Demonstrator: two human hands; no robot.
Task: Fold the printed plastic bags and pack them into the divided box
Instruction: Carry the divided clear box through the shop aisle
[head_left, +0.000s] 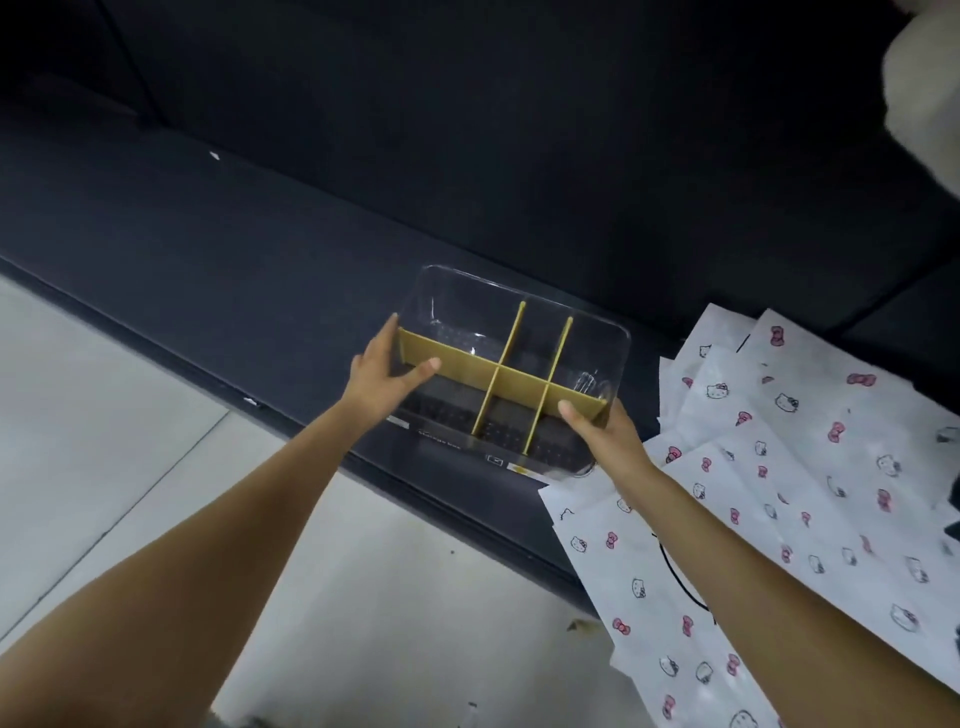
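While both hands hold it, the clear box (511, 364) sits on the dark tabletop (208, 249), close to the tabletop's front edge. The left hand (387, 376) grips the left end of the box, with the thumb inside, pressed on the long yellow divider (519, 375), and the fingers wrapped around the outside wall. The right hand (605, 428) grips the right end of the box in the same way, with the thumb on the top of the yellow divider. I think the hands hold both ends so the box stays flat and can be set just where it is wanted. The box is longer than it is wide. Its long side runs from left to right, a bit tilted, so the right end is nearer to the person. Its open top faces up. One long yellow divider runs along the box and two short ones cross it, so there are six little rooms in the box. All six rooms look empty. The printed bags (779, 467) lie just to the right of the box, flat and spread out in a loose pile, white with small pink bows and cat faces. Some hang over the tabletop's front edge. None looks folded yet, so I think the packing has not begun. Pale floor (104, 415) shows below the box.
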